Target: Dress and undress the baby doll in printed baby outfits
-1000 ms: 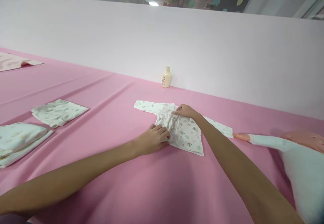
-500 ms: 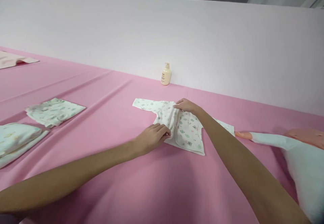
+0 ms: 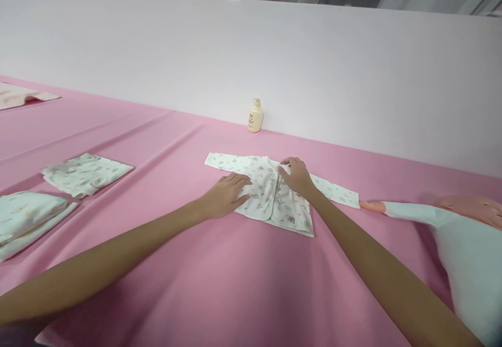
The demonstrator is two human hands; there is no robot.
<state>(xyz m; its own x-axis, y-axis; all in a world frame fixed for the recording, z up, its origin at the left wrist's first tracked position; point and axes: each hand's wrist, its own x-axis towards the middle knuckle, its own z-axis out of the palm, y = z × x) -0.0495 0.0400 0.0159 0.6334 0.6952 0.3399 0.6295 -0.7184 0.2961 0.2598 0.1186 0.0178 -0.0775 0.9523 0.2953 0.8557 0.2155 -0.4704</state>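
Observation:
A small white baby shirt [image 3: 262,195] with a green and pink print lies spread on the pink cloth [image 3: 176,273], both sleeves stretched out sideways. My left hand [image 3: 225,195] is at its left side, fingers apart over the front panel. At the shirt's upper right, near the neckline, is my right hand [image 3: 297,177], palm down with fingers parted and nothing gripped. Part of the right shoulder is hidden under this hand. The right cuff touches or nearly touches the hand of a doll [image 3: 463,253] in white clothing.
A cream pump bottle [image 3: 255,116] stands against the white wall [image 3: 353,85] behind the shirt. On the left lie a folded printed cloth [image 3: 86,173], a folded white garment [image 3: 31,216] and a pale pink cloth [image 3: 19,96]. Creases run across the pink cloth.
The shirt's front panel, pinched by both hands before, now lies flat over the middle. My fingers have let go; the left hand has shifted left, the right hand slightly right.

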